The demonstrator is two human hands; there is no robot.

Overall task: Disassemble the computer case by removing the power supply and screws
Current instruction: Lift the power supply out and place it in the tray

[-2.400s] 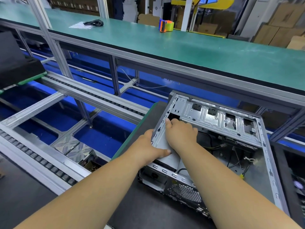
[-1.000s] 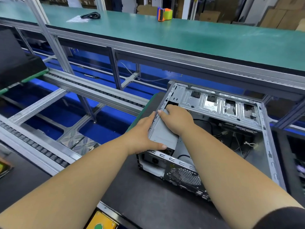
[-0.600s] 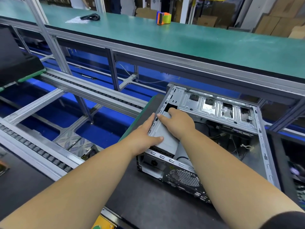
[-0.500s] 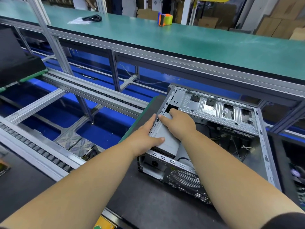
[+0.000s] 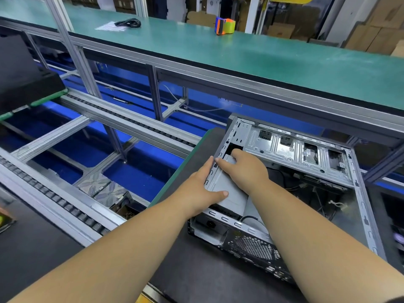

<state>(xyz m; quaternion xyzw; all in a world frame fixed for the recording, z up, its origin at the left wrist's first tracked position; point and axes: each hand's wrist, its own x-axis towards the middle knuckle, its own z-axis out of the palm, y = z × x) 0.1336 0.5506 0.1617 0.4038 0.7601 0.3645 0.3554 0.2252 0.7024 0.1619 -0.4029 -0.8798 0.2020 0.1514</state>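
The power supply [image 5: 229,191] sits tilted in the near-left corner of the computer case [image 5: 306,162], partly raised. The left hand [image 5: 201,189] grips its outer edge, thumb on top; the right hand [image 5: 244,169] curls over its far end. Step in hand: extraction. Next, lift clear of the frame, minding the cables [image 5: 314,193].

Tape dispenser [image 5: 225,26] and, seemingly, a coiled cable [image 5: 129,23] on green bench [image 5: 262,55].
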